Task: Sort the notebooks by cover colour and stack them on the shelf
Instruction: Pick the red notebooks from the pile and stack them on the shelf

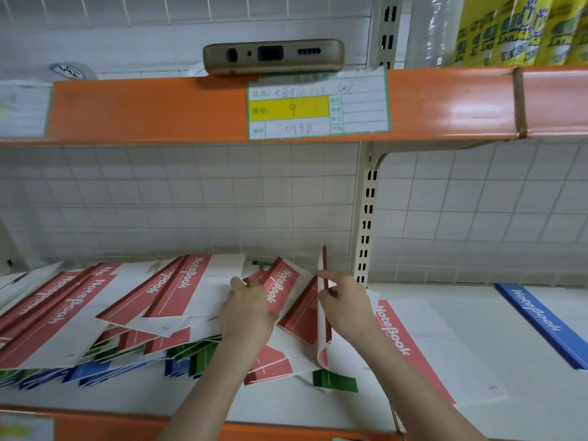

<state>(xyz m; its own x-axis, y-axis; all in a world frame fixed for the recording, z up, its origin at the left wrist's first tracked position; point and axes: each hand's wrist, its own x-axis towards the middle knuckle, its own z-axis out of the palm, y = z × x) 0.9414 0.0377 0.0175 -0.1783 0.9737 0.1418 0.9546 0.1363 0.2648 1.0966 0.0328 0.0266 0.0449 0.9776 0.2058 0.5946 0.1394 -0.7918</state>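
white wire grid backs the white lower shelf (413,405) where i am sorting. my right hand (345,308) pinches a thin red-and-white notebook (324,313) that stands on edge, just left of the flat red-striped notebook (423,348) that starts the red stack. my left hand (246,308) rests, fingers curled down, on the messy heap of red, green and blue notebooks (127,316) to the left, and i cannot tell whether it grips one. farther right lies a blue-striped notebook (541,323). to do this well, i would tip the upright one rightward, cover up, square its edges to the red stack, and keep the heap pinned so nothing slides off the near edge.
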